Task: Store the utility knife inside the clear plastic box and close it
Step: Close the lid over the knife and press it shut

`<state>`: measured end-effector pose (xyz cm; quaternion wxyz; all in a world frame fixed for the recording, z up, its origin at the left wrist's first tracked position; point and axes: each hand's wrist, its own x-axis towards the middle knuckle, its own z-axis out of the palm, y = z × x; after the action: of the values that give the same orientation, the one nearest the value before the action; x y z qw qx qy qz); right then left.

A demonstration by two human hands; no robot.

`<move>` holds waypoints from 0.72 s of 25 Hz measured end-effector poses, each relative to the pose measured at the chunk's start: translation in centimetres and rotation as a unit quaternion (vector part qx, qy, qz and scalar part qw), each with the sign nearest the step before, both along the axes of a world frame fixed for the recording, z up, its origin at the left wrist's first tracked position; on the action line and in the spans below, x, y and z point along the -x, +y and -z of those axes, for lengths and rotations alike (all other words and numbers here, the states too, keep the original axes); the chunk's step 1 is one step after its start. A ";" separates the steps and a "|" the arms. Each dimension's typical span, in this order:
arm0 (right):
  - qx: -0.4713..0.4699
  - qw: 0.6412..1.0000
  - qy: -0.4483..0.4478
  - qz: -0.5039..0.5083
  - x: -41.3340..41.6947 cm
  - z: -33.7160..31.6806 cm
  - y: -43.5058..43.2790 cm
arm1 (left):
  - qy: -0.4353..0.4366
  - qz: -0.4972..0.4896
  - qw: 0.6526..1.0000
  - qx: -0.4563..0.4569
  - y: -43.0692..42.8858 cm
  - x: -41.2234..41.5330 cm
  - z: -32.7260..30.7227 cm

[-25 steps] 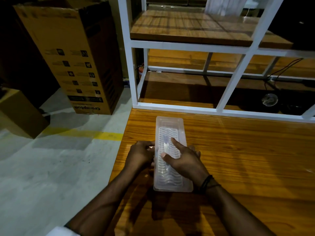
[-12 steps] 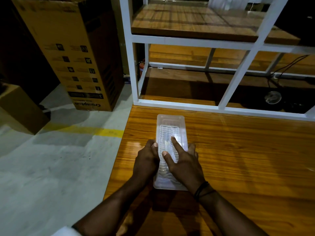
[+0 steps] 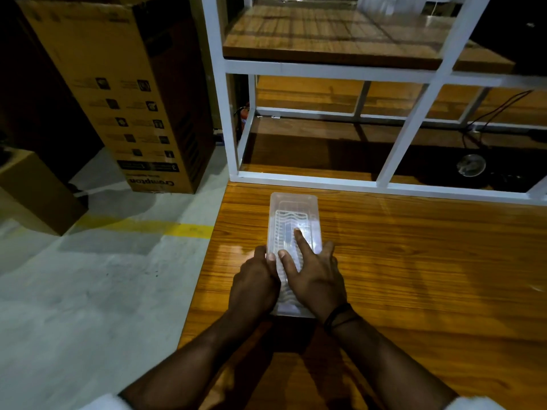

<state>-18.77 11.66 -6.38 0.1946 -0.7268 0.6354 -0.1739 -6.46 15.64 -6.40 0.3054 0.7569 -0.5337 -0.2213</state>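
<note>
The clear plastic box (image 3: 293,223) lies lengthwise on the counter (image 3: 414,261); left hand (image 3: 254,288) grips its near-left edge, right hand (image 3: 316,276) lies flat on the lid; press evenly along both edges; knife not discernible.

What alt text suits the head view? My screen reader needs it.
Two bare hands press on a long clear plastic box lying on an orange wooden table: left hand grips its side, right hand lies flat on the lid. Behind stands a white metal shelf frame.
</note>
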 end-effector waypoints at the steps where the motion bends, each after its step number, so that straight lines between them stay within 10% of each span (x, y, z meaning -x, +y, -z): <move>1: -0.002 1.000 0.005 -0.001 -0.1 0.0 0.0 | 0.007 -0.004 1.000 0.003 0.7 0.3 -0.1; 6: 0.002 1.000 0.014 -0.007 -0.1 -0.1 -0.1 | 0.050 -0.039 0.998 0.006 0.9 0.8 -0.5; 14: 0.071 0.991 0.105 -0.039 0.0 -0.1 -1.4 | -0.200 0.123 0.964 -0.126 -1.1 -0.9 -2.3; 18: 0.131 0.978 0.136 -0.085 0.1 -0.6 -4.2 | -0.190 0.170 0.952 -0.170 -3.5 -2.0 -4.4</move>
<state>-18.88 7.49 -5.75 0.0234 -0.8143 0.5632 -0.1386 -4.44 12.17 -2.00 0.0229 0.7238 -0.6569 -0.2101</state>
